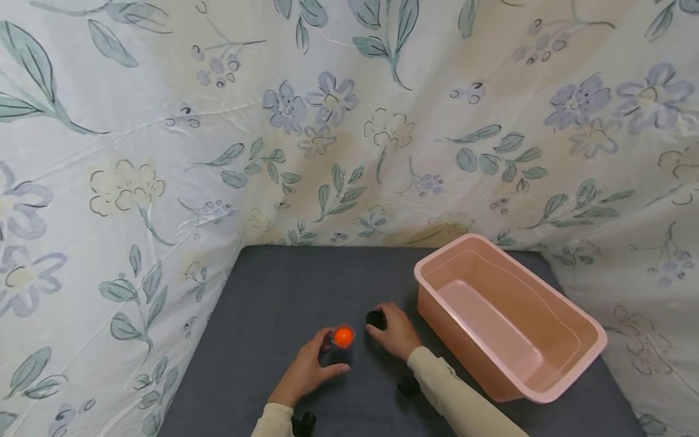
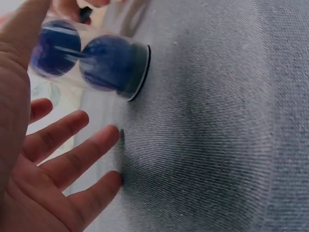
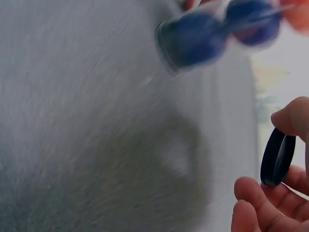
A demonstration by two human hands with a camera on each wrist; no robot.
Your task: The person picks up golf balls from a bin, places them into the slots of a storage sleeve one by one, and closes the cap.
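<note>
My left hand [image 1: 307, 371] grasps the clear tube of balls [image 1: 342, 337] standing on the desk [image 1: 262, 303]; my right hand [image 1: 394, 332] pinches its black lid [image 1: 374, 319], already off; the pink tub [image 1: 562, 376] holds nothing yet.

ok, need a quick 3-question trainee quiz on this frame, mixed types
1. True or false: the black round lid is still on the clear plastic tube of balls.
2. Which hand holds the lid? A) left hand B) right hand
3. Fill in: the pink plastic tub stands on the person's ____ side of the grey cloth table.

Key:
1. False; the right hand pinches it apart from the tube.
2. B; the left hand is at the tube, its grip unclear.
3. right
</note>
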